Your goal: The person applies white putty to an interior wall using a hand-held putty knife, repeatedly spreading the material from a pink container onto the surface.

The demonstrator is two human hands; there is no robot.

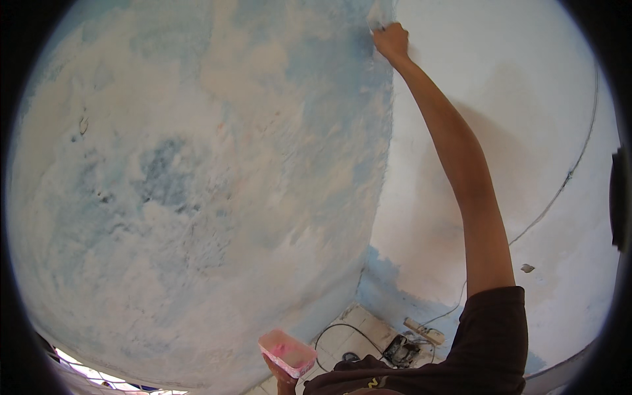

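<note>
The right hand [392, 43] is raised to the far edge of the blue-mottled wall [263, 164], grip curled closed; what it holds I cannot tell. Near, the left hand [280, 376], grip closed, supports a rectangular pink tub [284, 362].

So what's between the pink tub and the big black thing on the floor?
In the head view, a black cable and a small dark round thing.

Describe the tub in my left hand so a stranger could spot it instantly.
Follow the big mottled blue-and-white wall down toward the picture's lower edge, near the floor tiles. There the left hand holds an open, rectangular tub. Its pink colour sets it apart from the pale tiles and dark shirt nearby.
</note>
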